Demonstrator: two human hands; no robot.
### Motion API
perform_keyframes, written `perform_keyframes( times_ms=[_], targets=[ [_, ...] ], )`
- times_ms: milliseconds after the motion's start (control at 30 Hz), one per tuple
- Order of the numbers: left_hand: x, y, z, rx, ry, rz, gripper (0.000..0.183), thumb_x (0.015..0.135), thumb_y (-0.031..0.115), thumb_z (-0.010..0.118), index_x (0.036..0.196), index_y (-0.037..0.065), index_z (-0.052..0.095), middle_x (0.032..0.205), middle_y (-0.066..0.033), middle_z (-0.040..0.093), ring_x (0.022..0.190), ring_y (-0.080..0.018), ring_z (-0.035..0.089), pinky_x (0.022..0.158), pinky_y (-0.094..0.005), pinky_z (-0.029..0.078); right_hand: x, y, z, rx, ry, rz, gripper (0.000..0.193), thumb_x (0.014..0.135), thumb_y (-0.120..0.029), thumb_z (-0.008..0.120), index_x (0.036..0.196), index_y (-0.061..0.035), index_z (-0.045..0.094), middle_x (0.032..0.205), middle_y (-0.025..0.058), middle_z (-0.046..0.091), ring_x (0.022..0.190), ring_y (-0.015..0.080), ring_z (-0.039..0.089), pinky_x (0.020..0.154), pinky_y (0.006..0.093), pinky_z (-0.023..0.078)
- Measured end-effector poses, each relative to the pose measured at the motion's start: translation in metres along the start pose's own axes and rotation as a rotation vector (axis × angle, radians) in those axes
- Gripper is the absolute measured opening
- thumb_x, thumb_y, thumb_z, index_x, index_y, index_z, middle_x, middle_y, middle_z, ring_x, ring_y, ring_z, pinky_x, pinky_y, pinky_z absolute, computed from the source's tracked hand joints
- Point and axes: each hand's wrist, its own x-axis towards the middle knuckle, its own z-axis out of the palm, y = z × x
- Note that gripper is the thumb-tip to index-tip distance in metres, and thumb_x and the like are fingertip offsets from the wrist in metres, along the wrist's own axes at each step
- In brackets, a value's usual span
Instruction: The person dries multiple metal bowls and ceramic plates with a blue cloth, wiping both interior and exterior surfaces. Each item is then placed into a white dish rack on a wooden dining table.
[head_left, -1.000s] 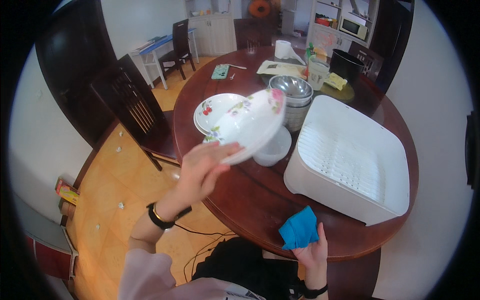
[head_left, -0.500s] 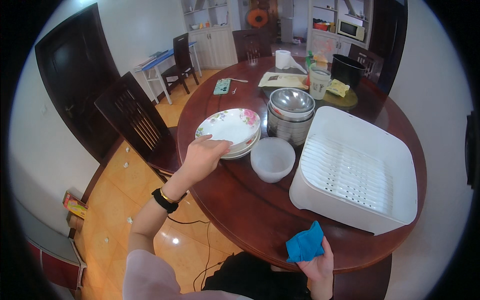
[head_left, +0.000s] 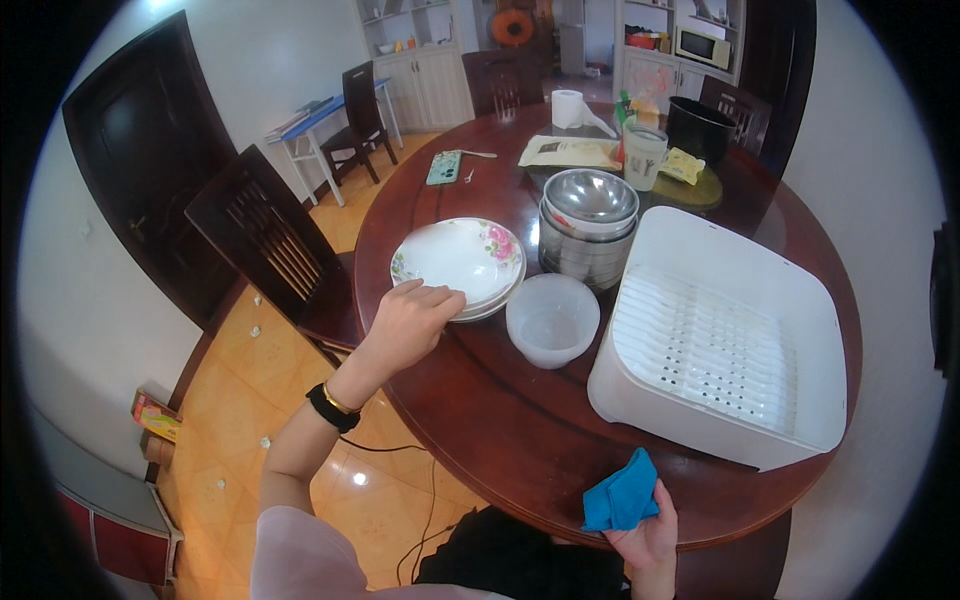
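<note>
At the left of the round table is a stack of white plates; the top one is a deep flowered plate (head_left: 455, 262) with pink flowers on its rim. My left hand (head_left: 415, 315) is closed on the near rim of this plate, with the thumb hidden underneath. A folded blue cloth (head_left: 622, 497) rests in my right hand (head_left: 652, 535), whose fingers wrap round it at the table's front edge. Beside the plates stands a translucent white plastic bowl (head_left: 552, 320). Behind it are stacked metal bowls (head_left: 590, 200).
A large white dish rack (head_left: 720, 340) takes up the table's right side. Farther back are a phone (head_left: 444, 168), a tissue roll (head_left: 567, 110), a patterned cup (head_left: 643, 155) and a black pot (head_left: 698, 130). A dark wooden chair (head_left: 265, 240) stands at the left.
My left fingers have curled in at the plate's rim, and the top plate sits slightly differently. The blue cloth stays in my right hand. The whole view has shifted a little.
</note>
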Motion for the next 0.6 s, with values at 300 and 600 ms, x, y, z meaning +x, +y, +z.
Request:
perform_keyframes(
  times_ms=[300, 600],
  targets=[
    [0.009, 0.017, -0.001, -0.005, 0.035, -0.071, 0.021, 0.084, 0.010, 0.062, 0.103, 0.004, 0.060, 0.108, -0.0118, 0.064, 0.102, -0.0304, 0.061, 0.085, -0.0395, 0.050, -0.002, 0.000, 0.015, -0.097, -0.064, -0.010, 0.045, 0.099, -0.039, 0.041, 0.132, -0.0100, 0.044, 0.129, 0.0125, 0.052, 0.121, 0.0304, 0.050, 0.105, 0.0505, 0.035],
    [0.032, 0.074, 0.010, -0.269, -0.011, 0.119, 0.037, 0.083, 0.013, 0.066, 0.119, 0.007, 0.057, 0.120, -0.0122, 0.060, 0.115, -0.0303, 0.055, 0.100, -0.0460, 0.042, -0.001, -0.002, 0.020, -0.133, -0.112, 0.002, 0.053, 0.099, -0.039, 0.041, 0.142, -0.0092, 0.034, 0.142, 0.0143, 0.042, 0.131, 0.0344, 0.040, 0.110, 0.0522, 0.028]
  ],
)
